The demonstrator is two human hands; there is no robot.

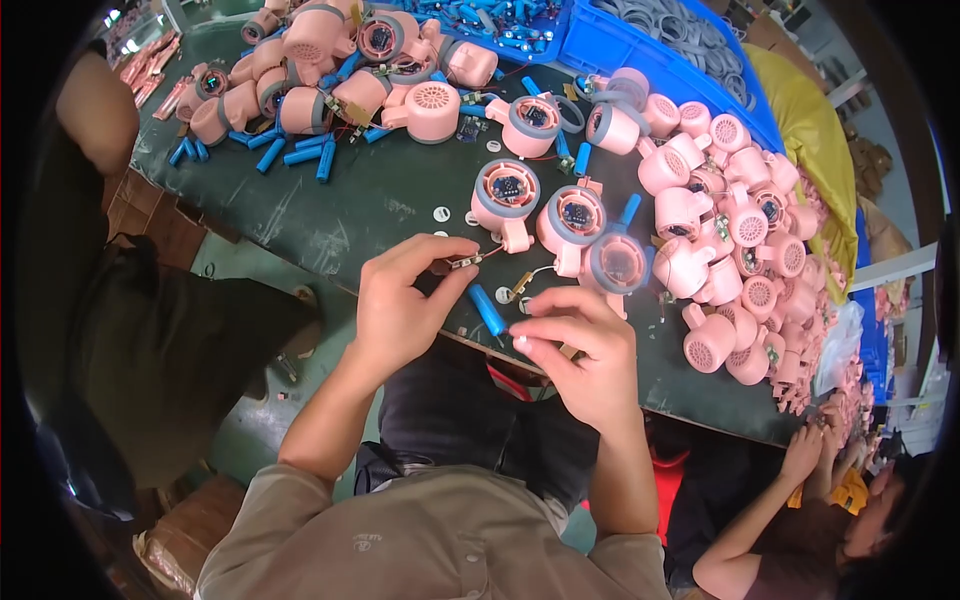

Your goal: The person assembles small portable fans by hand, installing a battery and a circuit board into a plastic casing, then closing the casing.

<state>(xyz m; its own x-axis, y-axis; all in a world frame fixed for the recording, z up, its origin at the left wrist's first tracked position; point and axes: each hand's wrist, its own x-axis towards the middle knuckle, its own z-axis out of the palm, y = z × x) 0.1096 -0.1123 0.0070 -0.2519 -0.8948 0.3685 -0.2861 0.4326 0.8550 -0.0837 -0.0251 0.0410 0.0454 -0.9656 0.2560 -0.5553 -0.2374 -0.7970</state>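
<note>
My left hand [402,305] pinches a small circuit board [466,262] between thumb and forefinger; a thin red wire leads from it toward a pink fan housing [505,192]. Closed at the fingertips, my right hand [592,362] grips a small white connector [520,342]. Between the hands lies a blue cylindrical battery [487,309], its lower end close to the connector. Another narrow circuit board [521,286] hangs on a wire just above my right fingers. Two more pink housings, one with a bare board inside [574,214] and one with a cloudy round face [618,263], stand beyond.
Pink housings are heaped on the right [745,220] and at the far left [310,80], with loose blue batteries [300,155] around them. Blue bins hold batteries [490,25] and grey rings [680,40]. White discs [442,214] dot the dark green table [340,220]. People sit on both sides.
</note>
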